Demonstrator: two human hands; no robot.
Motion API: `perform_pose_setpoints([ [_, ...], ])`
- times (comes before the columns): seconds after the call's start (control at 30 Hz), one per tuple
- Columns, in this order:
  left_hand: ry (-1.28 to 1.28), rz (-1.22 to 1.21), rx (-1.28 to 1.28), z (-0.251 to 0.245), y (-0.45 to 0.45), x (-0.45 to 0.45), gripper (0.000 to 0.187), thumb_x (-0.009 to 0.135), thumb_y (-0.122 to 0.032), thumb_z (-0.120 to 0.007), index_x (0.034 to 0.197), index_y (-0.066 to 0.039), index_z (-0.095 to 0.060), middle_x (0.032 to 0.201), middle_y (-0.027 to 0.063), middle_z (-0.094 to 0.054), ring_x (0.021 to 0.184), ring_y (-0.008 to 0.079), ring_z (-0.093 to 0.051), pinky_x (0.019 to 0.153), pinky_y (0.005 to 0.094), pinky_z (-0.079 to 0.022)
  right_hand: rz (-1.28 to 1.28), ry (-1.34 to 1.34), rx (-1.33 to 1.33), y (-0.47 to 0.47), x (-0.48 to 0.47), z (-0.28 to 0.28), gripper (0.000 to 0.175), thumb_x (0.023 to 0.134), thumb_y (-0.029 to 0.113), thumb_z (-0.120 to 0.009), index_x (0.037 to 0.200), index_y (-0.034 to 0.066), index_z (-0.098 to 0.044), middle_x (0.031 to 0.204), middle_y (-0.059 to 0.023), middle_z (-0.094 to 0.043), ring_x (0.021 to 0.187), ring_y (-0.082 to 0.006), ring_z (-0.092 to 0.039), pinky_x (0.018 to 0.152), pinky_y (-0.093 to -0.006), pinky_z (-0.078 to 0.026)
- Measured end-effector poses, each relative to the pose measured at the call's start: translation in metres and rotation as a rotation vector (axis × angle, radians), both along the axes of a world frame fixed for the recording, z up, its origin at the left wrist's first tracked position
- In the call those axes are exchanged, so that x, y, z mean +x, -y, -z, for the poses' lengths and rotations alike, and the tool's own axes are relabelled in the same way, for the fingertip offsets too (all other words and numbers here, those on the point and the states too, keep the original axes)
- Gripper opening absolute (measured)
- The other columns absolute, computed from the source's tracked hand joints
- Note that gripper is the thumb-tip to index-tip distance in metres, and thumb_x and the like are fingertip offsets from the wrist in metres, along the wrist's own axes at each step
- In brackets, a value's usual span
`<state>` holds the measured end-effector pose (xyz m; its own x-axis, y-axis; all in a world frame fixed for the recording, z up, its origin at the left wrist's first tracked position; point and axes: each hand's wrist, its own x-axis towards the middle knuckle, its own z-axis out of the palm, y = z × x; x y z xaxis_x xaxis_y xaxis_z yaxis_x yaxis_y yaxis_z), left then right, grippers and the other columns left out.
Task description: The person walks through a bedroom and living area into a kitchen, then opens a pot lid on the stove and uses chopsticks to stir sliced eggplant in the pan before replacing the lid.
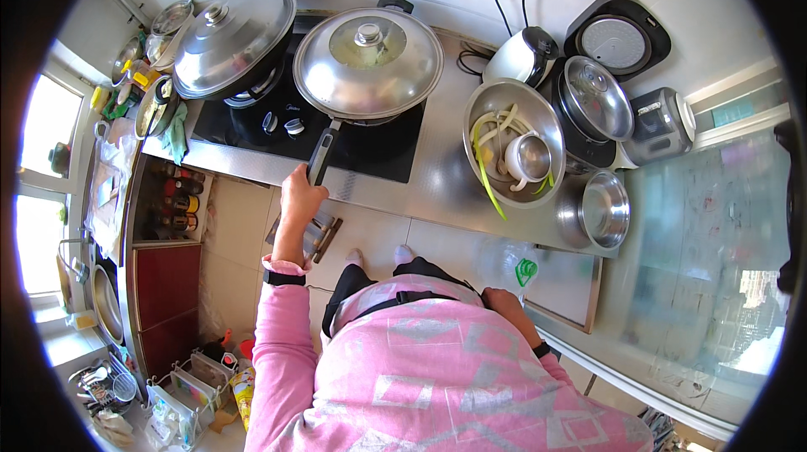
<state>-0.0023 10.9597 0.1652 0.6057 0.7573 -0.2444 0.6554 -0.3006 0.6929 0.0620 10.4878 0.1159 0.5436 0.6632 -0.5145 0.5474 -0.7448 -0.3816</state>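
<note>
My left hand (300,192) is wrapped around the black and grey handle (323,151) of a wok on the cooktop (372,153). A domed steel lid (403,74) with a fogged glass window covers that wok, and pale food shows dimly through the glass. At my right hip, my right hand (504,304) hangs by my pink apron with its fingers curled and partly hidden. The nearest thing to it is a clear plastic bottle (498,256) with a green handle.
Another lidded wok (236,39) stands on the left burner. To the right, a steel basin (476,96) holds a white cup (518,165) and long green-white vegetable strips. Beyond are a rice cooker (592,118), an electric kettle (510,61) and a small steel bowl (605,209). A glass sliding door (706,250) borders the right.
</note>
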Motion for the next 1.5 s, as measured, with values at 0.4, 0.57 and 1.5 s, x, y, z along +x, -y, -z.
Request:
perform_pose_setpoints([
  [0.4,0.015,0.097,-0.069,0.0,-0.028,-0.005,0.04,0.059,-0.009,-0.07,0.094,0.006,-0.059,0.079,0.0251,-0.063,0.078,0.04,-0.063,0.073,0.0412,-0.049,0.077,0.007,-0.083,-0.045,-0.029,-0.002,0.014,0.08,0.014,-0.054,0.082,0.0001,-0.056,0.079,-0.022,-0.063,0.078,-0.0399,-0.063,0.067,-0.0487,-0.049],
  [0.57,0.03,0.12,-0.079,-0.001,-0.037,-0.007,0.04,0.058,-0.009,-0.07,0.093,0.006,-0.059,0.078,0.0254,-0.063,0.076,0.0403,-0.062,0.072,0.0414,-0.049,0.099,0.001,-0.089,-0.048,-0.037,-0.004,0.015,0.08,0.015,-0.053,0.082,0.0003,-0.057,0.079,-0.0217,-0.064,0.078,-0.0397,-0.063,0.066,-0.0487,-0.05],
  [1.5,-0.03,0.077,-0.062,-0.008,-0.013,0.001,0.034,0.061,-0.009,-0.071,0.089,0.004,-0.058,0.08,0.0245,-0.064,0.079,0.0408,-0.063,0.074,0.0428,-0.05,0.101,0.029,-0.068,-0.065,-0.028,-0.001,0.015,0.08,0.015,-0.054,0.082,-0.0002,-0.056,0.08,-0.022,-0.063,0.079,-0.0407,-0.062,0.066,-0.0489,-0.049],
])
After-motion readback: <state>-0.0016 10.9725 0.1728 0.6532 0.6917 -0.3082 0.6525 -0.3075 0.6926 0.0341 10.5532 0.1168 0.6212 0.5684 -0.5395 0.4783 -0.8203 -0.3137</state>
